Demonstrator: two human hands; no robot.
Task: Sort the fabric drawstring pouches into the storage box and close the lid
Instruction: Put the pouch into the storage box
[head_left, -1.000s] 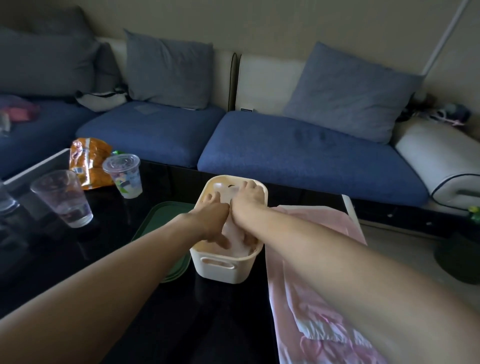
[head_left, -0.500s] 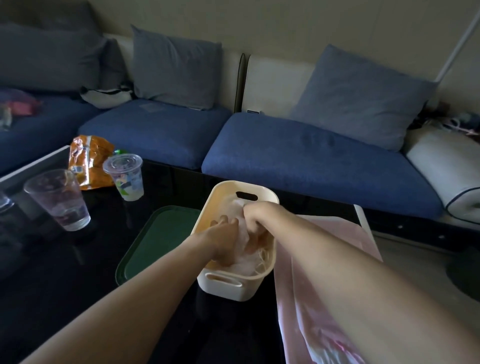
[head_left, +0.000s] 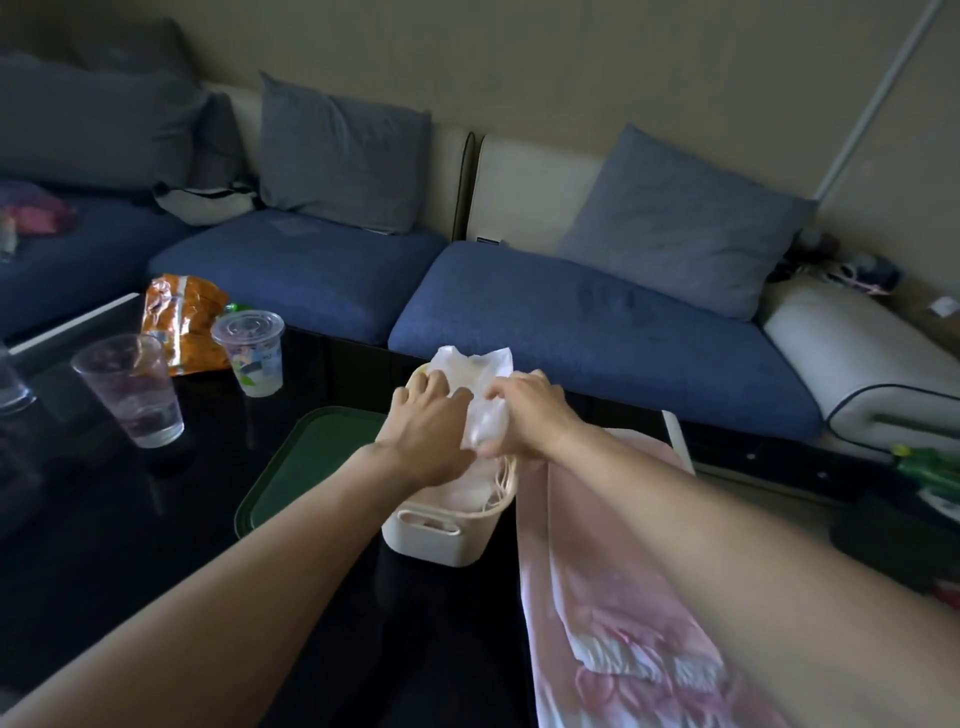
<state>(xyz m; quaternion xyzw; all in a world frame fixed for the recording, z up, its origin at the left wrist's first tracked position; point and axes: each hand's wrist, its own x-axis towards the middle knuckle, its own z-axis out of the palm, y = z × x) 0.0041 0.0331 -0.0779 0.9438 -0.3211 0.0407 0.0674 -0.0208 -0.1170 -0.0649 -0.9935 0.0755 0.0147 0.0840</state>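
Note:
A cream storage box (head_left: 436, 535) with a handle slot stands on the black table. Both my hands are over it. A white fabric pouch (head_left: 480, 382) sticks up above the box's far rim. My right hand (head_left: 524, 415) grips that pouch from the right. My left hand (head_left: 428, 426) lies against it from the left, fingers spread over the fabric. More pale pouches with cords (head_left: 488, 493) fill the box below my hands. A green lid (head_left: 311, 467) lies flat on the table left of the box.
A pink cloth (head_left: 613, 597) lies right of the box under my right forearm. Two clear plastic cups (head_left: 130, 400) (head_left: 252, 353) and an orange snack bag (head_left: 182, 322) stand at the left. A blue sofa (head_left: 597, 322) runs behind the table.
My hands rose from deep inside the box to above its rim, lifting a white pouch that now sticks up over the far edge. The camera moved closer.

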